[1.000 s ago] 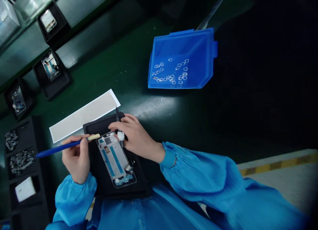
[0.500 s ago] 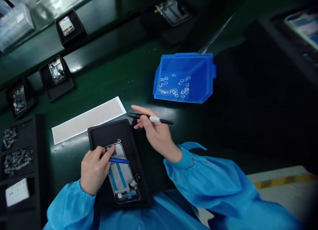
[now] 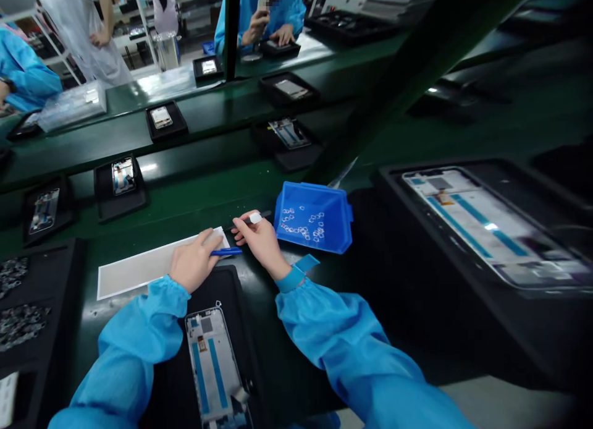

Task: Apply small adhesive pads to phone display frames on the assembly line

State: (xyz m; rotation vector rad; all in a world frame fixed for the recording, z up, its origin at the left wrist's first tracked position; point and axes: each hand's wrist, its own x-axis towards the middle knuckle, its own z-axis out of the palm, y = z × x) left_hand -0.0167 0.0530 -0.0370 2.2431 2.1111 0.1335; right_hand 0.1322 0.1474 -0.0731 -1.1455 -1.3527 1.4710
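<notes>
My left hand [image 3: 196, 261] rests on the white-edged beige strip [image 3: 134, 273], near its right end, with a slim blue pen-like tool [image 3: 228, 251] held in its fingers. In my right hand [image 3: 262, 240] is a pair of black tweezers [image 3: 264, 216] with a white band, tips pointing left to the strip's right end. Below my hands, a phone frame [image 3: 214, 361] with two blue stripes lies in a black tray [image 3: 227, 284]. A tiny white square piece [image 3: 218, 304] sits at the frame's top edge. Right of my right hand is a blue bin [image 3: 338, 216] with several small white square pieces.
A large black tray [image 3: 417, 250] with another phone frame [image 3: 486, 231] stands at right. At left is a compartment tray [image 3: 60, 293] of small dark parts. Phone trays [image 3: 134, 206] line the green bench [image 3: 194, 163]. Co-workers [image 3: 264, 21] are across it, beyond a dark post [image 3: 398, 76].
My left hand has moved from the phone frame up onto the beige strip, still with the blue tool. My right hand has shifted left toward the strip's end with the tweezers. The view has tilted up.
</notes>
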